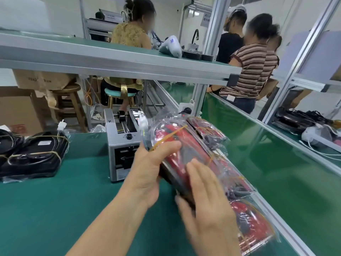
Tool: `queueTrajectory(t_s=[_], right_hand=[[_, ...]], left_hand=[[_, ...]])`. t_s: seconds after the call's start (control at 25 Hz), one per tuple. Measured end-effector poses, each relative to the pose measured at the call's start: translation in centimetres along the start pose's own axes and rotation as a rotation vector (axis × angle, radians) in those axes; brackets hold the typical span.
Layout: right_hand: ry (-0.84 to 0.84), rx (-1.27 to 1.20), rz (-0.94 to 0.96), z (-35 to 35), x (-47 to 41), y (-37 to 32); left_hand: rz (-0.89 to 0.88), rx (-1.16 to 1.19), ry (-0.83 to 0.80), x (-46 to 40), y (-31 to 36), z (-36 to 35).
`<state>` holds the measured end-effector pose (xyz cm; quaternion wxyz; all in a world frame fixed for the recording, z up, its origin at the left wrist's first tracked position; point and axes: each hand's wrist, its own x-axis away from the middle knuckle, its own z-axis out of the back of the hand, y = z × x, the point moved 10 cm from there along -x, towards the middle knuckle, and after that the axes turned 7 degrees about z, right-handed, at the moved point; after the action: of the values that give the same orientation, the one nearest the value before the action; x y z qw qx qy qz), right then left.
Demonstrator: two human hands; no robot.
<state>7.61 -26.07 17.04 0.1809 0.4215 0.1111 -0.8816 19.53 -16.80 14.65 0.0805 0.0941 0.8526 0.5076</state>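
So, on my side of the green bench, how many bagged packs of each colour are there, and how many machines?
Red bagged packs: 3
Black bagged packs: 2
Grey machine: 1
Total: 6

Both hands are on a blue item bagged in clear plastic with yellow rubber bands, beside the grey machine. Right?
Not quite: the item is red, not blue. The head view shows the left hand and right hand on it, bagged in clear plastic with yellow rubber bands, beside the grey machine.
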Motion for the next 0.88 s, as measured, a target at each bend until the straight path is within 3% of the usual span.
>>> queueTrajectory(t_s=[0.16,0.28,0.44,0.52,0.72,0.8,0.88], right_hand=[[-0.073,-0.293,0.003,-0.4,-1.0,-2.2],[-0.106,-0.493,-0.231,-1.1,-2.9,0.1],[-0.46,-0.923,-0.545,-7.5,-5.1,0.7],[-0.532,-1.073,-0.487,-9.9,-6.2,-1.5],[-0.18,-1.042,-0.061,-8.7,-7.9,-6.4],[-0.25,-1.209,-0.095,-9.6,-6.9,-6.6],[-0.431,-1.254,-0.135,-10.7,-5.3,-7.0]], left_hand=[[-0.055,-0.237,0.002,1.9,2.7,4.4],[-0.051,-0.372,-0.094,3.5,3.2,6.6],[0.045,-0.489,-0.168,5.4,2.3,9.5],[0.043,-0.515,-0.159,6.2,2.3,10.6],[-0.138,-0.544,0.156,7.4,4.1,13.8],[-0.128,-0.475,0.244,7.6,4.4,15.9],[-0.087,-0.42,0.26,7.8,4.3,17.4]])
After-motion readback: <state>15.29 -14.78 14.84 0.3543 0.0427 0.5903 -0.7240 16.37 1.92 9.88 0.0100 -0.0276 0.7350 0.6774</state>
